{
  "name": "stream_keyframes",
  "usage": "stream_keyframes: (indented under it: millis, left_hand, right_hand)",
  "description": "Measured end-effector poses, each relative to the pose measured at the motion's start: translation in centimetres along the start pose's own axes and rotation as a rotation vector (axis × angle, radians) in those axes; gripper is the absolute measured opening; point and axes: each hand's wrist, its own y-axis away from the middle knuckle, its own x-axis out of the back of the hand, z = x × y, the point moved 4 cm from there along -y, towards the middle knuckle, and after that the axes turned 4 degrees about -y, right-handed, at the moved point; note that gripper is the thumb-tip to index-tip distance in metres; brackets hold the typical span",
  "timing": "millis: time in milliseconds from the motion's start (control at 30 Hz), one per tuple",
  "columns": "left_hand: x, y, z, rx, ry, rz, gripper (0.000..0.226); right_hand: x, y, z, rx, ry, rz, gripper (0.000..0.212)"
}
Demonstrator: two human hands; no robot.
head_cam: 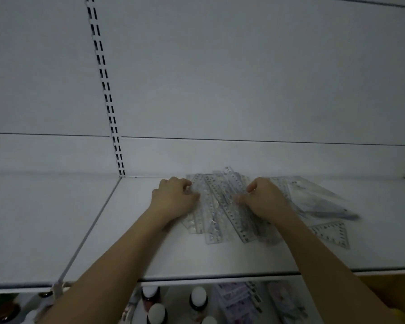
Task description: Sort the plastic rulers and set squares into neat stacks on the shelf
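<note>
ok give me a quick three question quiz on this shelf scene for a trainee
1. True or false: the rulers already lie in one neat stack.
2. Where does the lone set square lie? A) left of the left hand B) right of the right hand, apart from the pile C) on the lower shelf
3. Fill in: white-capped ______ stand on the level below the shelf.

Key: 1 false, they are fanned out and overlapping. 2 B. 3 bottles.
</note>
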Motion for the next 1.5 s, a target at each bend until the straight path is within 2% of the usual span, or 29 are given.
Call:
stream_keyframes:
  millis: [100,300,467,633,767,867,1033,1167,1300,1400,1500]
  left_hand:
    - [0.2,0.1,-0.1,0.012,0.045,-0.005,0.052]
    - [0.5,0.1,0.0,0.030,0.238,0.039,0.050]
    - [1.0,0.1,0.0,0.028,0.246,0.074,0.049]
    - [1.6,0.2,-0.4,0.008,0.237,0.080,0.031]
    - [2.4,-0.2,-1.9,0.078,0.311,0.087,0.007]
    - [3.1,0.0,-2.5,0.167,0.571,0.114,0.005]
    - [4.0,1.0,-1.2,0.163,1.072,-0.033,0.007]
    - [4.1,1.3,-1.1,0.211,1.342,-0.174,0.030]
    - [3.7,1.4,-0.8,0.185,1.462,-0.336,0.044]
    - [3.6,1.5,-0.6,0.166,1.497,-0.374,0.042]
    - [3.6,1.7,-0.4,0.112,1.426,-0.373,0.034]
  right_hand:
    - [0.0,0.1,0.3,-0.002,-0.016,0.028,0.036]
    - [-0.1,0.0,0.5,-0.024,-0.032,0.037,0.031]
    - [0.2,-0.2,0.3,-0.029,-0.087,0.015,0.023]
    - [1.6,-0.5,-0.5,-0.011,-0.107,-0.003,0.018]
    - [2.4,-0.1,-1.4,-0.051,-0.288,-0.083,0.010]
    - [2.5,0.4,-2.3,-0.065,-0.384,-0.130,0.013]
    - [2.3,1.2,-3.0,-0.059,-0.432,-0.144,0.023]
    - [2.0,1.5,-3.5,-0.002,-0.426,-0.131,0.029]
    - [1.7,1.9,-3.9,-0.002,-0.463,-0.162,0.032]
    - [1.9,2.2,-4.6,0.008,-0.515,-0.182,0.019]
    - [2.1,2.2,-4.9,0.007,-0.511,-0.161,0.014]
